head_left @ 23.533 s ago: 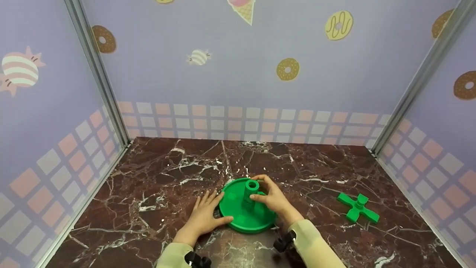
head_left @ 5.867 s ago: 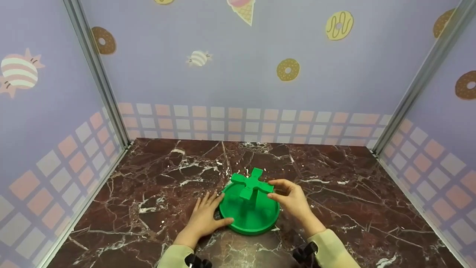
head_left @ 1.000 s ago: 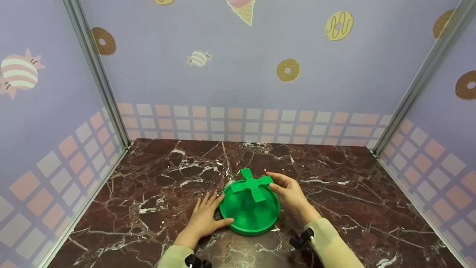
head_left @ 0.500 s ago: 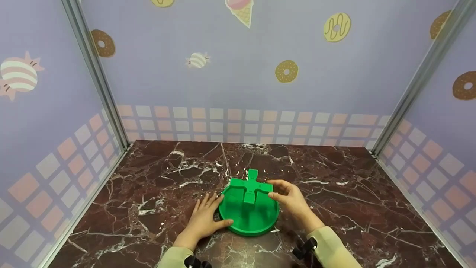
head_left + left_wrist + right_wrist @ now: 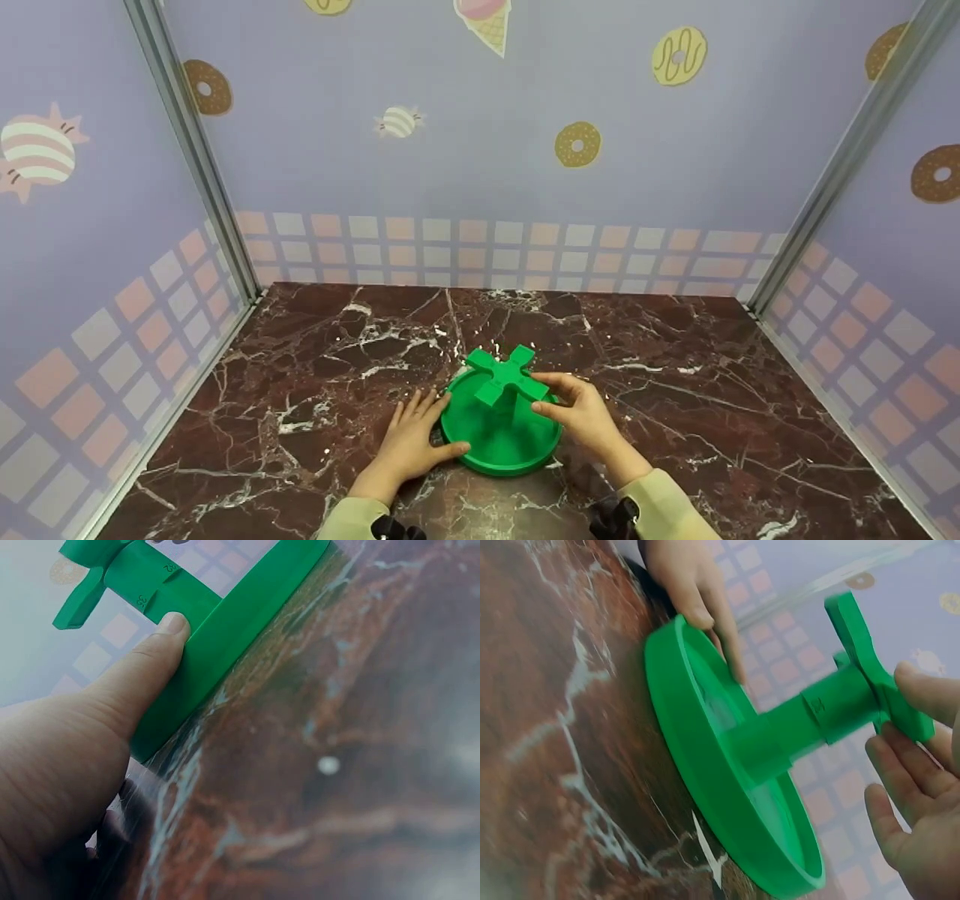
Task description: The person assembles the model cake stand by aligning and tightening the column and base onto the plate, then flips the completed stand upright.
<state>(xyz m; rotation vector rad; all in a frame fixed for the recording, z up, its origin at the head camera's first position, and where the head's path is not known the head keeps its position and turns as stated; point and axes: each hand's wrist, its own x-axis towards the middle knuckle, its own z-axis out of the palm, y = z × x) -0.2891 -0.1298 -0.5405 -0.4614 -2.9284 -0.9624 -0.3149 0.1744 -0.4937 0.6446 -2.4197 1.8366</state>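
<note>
A round green dish [image 5: 499, 466] with a raised rim rests on the marble-patterned surface. From its middle rises a green post [image 5: 769, 742], and a green cross-shaped handle [image 5: 508, 377] with several flat arms tops it. My left hand [image 5: 412, 446] lies at the dish's left side, fingers spread straight; its thumb rests on the rim, also plain in the left wrist view. With thumb and fingers, my right hand [image 5: 589, 420] pinches the near right arm of the handle. The right wrist view shows that arm between thumb [image 5: 930, 690] and fingers [image 5: 907, 765]. Small markings show on the post.
Dark red marble-patterned tabletop [image 5: 300, 360] surrounds the dish, with pale specks behind it. Patterned lilac walls [image 5: 465, 172] stand at the back and both sides, joined by metal corner posts [image 5: 199, 165].
At first the cross-shaped handle lay on the table at right while my right hand held the post; now it sits atop the post. Over the last second it has turned. My left hand stays put.
</note>
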